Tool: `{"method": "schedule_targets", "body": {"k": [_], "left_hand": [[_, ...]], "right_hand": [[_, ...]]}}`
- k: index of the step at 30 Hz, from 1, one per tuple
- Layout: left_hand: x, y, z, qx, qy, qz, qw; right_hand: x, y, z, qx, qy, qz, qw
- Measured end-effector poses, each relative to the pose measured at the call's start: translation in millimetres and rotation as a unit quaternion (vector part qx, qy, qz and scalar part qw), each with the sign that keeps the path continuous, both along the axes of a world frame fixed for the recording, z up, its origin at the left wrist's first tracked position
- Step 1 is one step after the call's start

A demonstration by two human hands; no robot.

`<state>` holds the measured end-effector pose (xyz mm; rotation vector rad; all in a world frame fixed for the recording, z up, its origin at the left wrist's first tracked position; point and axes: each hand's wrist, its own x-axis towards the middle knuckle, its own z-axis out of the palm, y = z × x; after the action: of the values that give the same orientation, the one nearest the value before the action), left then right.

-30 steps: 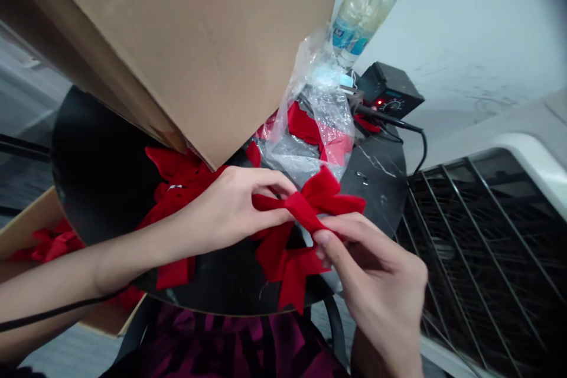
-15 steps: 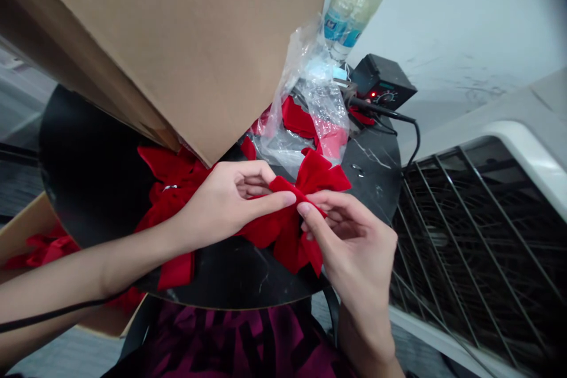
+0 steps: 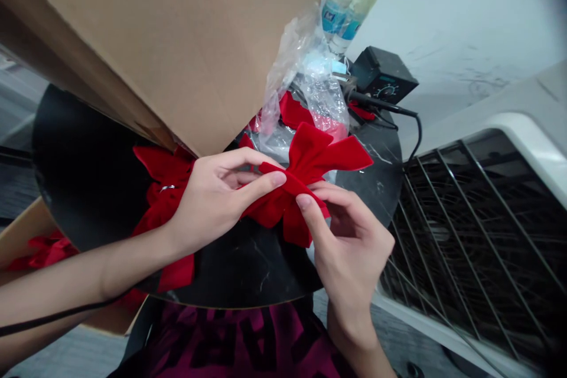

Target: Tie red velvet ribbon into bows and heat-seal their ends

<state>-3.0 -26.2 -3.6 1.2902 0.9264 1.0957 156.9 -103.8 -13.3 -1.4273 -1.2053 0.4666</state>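
Note:
Between my hands is a red velvet bow [image 3: 305, 156], held above the black round table [image 3: 239, 271]. My left hand [image 3: 225, 189] pinches a folded strip of it at the bow's middle, thumb on top. With thumb and fingers, my right hand [image 3: 341, 224] grips the strip's other end. The bow's loops and tails spread out above and below the strip. To the left, partly behind my left forearm, lie more red bows [image 3: 163, 195], one with a silvery tie round its middle.
A large cardboard box [image 3: 177, 41] stands at the back left. Behind the bow are a clear plastic bag [image 3: 287, 65] with red pieces, a bottle [image 3: 354, 0] and a black control box [image 3: 383, 74] with a cable. A fan-like grille [image 3: 469, 230] stands at right.
The held bow has risen and tilted, its upper tails now reaching further up and right. Both hands have shifted slightly left, still pinching the strip. The control box's red light no longer shows.

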Motion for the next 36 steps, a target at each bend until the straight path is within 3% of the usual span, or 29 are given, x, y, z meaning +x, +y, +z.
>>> {"method": "schedule_targets", "body": {"k": [5, 10, 36], "left_hand": [[0.6, -2.1, 1.8, -0.027, 0.022, 0.032, 0.999], [-3.3, -1.8, 3.8, -0.033, 0.062, 0.046, 0.996], [-6.4, 2.3, 1.4, -0.042, 0.023, 0.026, 0.998]], "right_hand": [[-6.7, 6.4, -9.6, 0.067, 0.016, -0.041, 0.997], [-8.5, 11.0, -9.0, 0.047, 0.045, -0.034, 0.997], [-10.4, 19.9, -10.3, 0.018, 0.143, -0.027, 0.989]]}}
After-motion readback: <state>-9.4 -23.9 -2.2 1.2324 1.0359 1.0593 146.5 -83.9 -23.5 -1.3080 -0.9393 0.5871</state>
